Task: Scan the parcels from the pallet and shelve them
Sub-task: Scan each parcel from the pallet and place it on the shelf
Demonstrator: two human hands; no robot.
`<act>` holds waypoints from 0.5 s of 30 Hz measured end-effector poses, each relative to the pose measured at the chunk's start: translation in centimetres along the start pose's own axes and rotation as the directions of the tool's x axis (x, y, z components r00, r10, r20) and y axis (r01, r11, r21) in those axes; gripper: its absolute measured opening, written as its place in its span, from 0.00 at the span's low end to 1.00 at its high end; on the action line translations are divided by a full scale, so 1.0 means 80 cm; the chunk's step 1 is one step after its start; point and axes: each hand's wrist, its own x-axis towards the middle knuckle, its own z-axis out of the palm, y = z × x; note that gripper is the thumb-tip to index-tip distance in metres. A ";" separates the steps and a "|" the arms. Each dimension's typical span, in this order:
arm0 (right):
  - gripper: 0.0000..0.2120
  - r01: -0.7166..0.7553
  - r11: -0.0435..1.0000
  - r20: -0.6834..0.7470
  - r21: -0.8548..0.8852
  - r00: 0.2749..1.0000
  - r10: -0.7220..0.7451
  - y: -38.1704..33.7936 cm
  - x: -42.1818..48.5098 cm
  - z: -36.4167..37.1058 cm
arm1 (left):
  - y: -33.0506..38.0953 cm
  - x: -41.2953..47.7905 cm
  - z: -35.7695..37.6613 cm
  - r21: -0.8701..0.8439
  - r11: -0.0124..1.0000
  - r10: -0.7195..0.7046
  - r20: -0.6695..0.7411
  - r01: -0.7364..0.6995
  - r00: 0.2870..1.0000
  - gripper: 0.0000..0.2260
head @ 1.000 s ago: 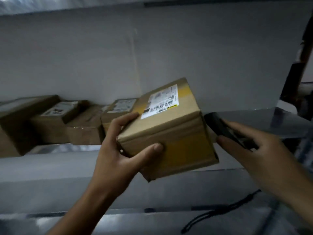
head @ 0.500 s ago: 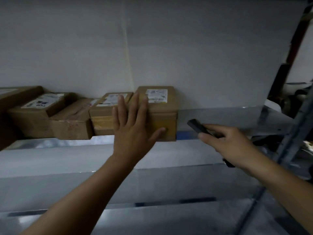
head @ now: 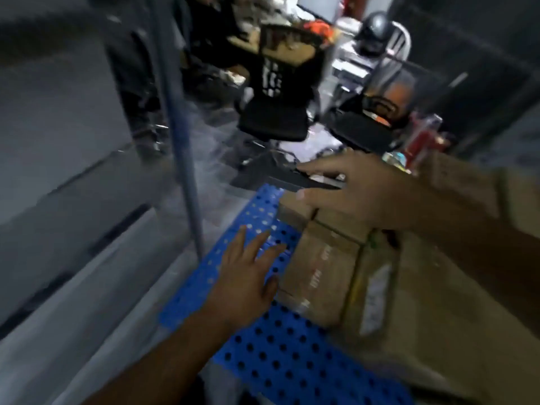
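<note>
Blurred brown cardboard parcels (head: 321, 264) on blue perforated pallet (head: 277, 361)

We're in a stockroom or small warehouse here, with brown cardboard parcels (head: 321, 267) stacked on a blue perforated plastic pallet (head: 280, 361) on the floor, a blue steel upright (head: 181, 141) of grey shelving (head: 73, 200) just beside it, a black handheld scanner (head: 263, 176) out front, and a cluttered corner with an office chair (head: 274, 124) behind.
</note>
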 end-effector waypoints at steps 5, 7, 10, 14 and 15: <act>0.25 -0.303 0.952 -0.020 0.051 0.952 0.304 0.034 -0.103 0.008 | 0.012 0.032 0.144 0.101 0.942 0.267 0.356 -0.321 0.895 0.27; 0.23 -0.354 0.930 -0.059 0.099 0.931 0.361 0.028 -0.135 0.018 | 0.009 0.026 0.167 0.085 0.929 0.315 0.326 -0.359 0.892 0.30; 0.24 -0.386 0.899 -0.136 0.205 0.899 0.417 0.016 -0.164 0.041 | -0.004 0.011 0.173 0.181 0.932 0.269 0.234 -0.314 0.934 0.43; 0.28 -0.426 0.803 -0.112 0.416 0.852 0.511 -0.005 -0.181 0.080 | -0.036 -0.005 0.154 0.214 0.955 0.173 0.159 -0.205 0.972 0.45; 0.29 -0.429 0.795 -0.108 0.430 0.849 0.517 -0.011 -0.183 0.091 | -0.045 -0.009 0.147 0.203 0.959 0.169 0.143 -0.196 0.975 0.43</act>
